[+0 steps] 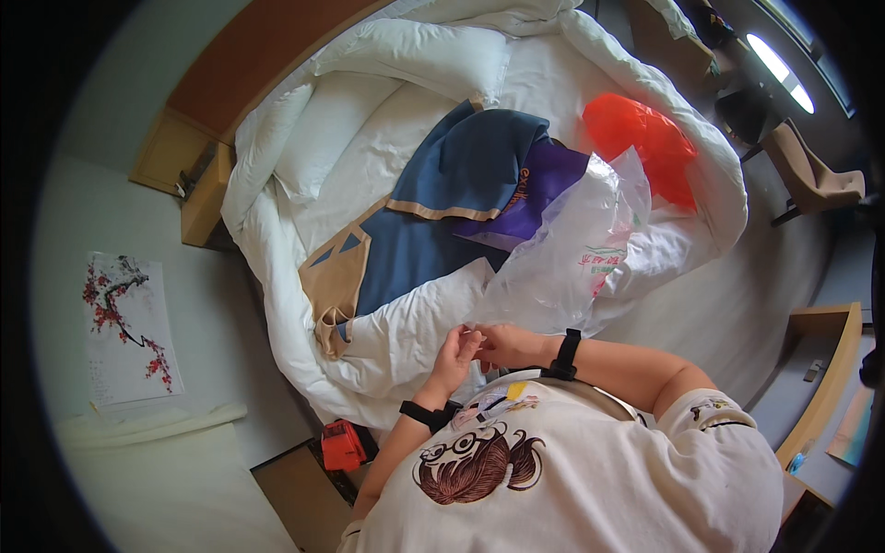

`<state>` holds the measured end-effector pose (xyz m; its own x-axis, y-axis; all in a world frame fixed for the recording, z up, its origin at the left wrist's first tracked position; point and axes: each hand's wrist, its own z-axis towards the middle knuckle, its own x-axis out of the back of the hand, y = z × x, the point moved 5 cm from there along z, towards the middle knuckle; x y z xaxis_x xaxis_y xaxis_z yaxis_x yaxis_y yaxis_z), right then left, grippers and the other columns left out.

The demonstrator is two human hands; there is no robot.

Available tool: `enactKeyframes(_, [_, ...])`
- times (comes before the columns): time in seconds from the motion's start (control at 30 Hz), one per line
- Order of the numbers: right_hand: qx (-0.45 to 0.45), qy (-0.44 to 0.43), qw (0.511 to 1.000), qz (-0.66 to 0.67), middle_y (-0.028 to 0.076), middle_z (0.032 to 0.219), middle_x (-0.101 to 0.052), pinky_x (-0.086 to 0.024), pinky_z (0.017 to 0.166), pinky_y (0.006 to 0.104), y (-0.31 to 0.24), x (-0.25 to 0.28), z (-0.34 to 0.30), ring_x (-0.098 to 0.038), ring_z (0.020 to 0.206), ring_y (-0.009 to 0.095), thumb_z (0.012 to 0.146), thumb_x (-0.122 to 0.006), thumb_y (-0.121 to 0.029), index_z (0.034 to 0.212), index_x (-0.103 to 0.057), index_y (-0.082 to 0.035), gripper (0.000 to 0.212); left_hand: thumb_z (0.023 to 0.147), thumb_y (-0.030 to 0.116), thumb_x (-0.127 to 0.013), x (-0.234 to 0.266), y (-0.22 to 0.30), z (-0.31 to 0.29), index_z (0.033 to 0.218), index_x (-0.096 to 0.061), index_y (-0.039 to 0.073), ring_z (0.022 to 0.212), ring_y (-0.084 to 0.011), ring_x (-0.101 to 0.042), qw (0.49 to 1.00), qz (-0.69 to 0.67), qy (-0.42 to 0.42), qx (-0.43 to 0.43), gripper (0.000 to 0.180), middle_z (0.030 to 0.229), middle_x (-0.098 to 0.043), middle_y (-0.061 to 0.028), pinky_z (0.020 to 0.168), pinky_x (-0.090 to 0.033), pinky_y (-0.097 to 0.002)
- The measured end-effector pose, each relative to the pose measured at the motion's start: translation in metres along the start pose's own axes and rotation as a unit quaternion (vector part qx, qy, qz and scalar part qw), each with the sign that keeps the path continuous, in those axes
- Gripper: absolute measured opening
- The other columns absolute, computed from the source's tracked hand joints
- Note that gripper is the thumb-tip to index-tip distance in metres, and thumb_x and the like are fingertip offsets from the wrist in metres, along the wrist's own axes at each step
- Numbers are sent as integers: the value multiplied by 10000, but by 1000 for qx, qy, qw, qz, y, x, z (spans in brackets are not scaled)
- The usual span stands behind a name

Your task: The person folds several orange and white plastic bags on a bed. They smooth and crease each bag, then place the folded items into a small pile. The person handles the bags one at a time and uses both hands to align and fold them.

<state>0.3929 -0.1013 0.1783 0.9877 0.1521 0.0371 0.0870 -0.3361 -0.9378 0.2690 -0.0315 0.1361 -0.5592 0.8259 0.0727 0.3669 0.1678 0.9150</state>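
Observation:
Close in front of my body, my left hand [453, 361] and my right hand [513, 347] meet with fingers bent and fingertips together. Whatever they pinch is too small or hidden to make out. Just beyond them lies a clear plastic bag [562, 267] with coloured print, its near edge close to my right hand. Partly under the bag is a purple bag [553, 189]. Beside it a blue cloth garment with tan trim [475, 161] is spread over the bed, with a tan part [336, 276] toward the left. A red plastic bag [641, 143] sits at the far right.
All of this rests on a bed with a rumpled white quilt [295, 323] and white pillows [415, 60]. A red object [343, 445] stands on the floor at lower left. A brown chair [807, 170] is at right, a wooden-edged unit [820, 387] nearer.

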Motion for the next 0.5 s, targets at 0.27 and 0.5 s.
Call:
enactKeyframes(0.27, [65, 14, 983, -170, 144, 866, -703, -521, 724, 378, -58, -84, -19, -677, 778, 306, 885, -603, -146, 1257, -567, -56, 384, 911, 100, -632, 76, -15, -56, 1079, -601, 35, 854, -84, -593, 979, -187, 71, -34, 183, 943, -633, -4, 788, -474, -227])
enactKeyframes(0.5, [103, 402, 866, -280, 92, 1067, -659, -492, 785, 307, -66, -20, -82, -620, 934, 207, 822, -632, 18, 1183, -632, -82, 374, 899, 78, -644, 144, -11, -114, 1070, -612, 16, 889, -64, -586, 974, -147, 92, -145, 185, 976, -665, -20, 795, -473, -215])
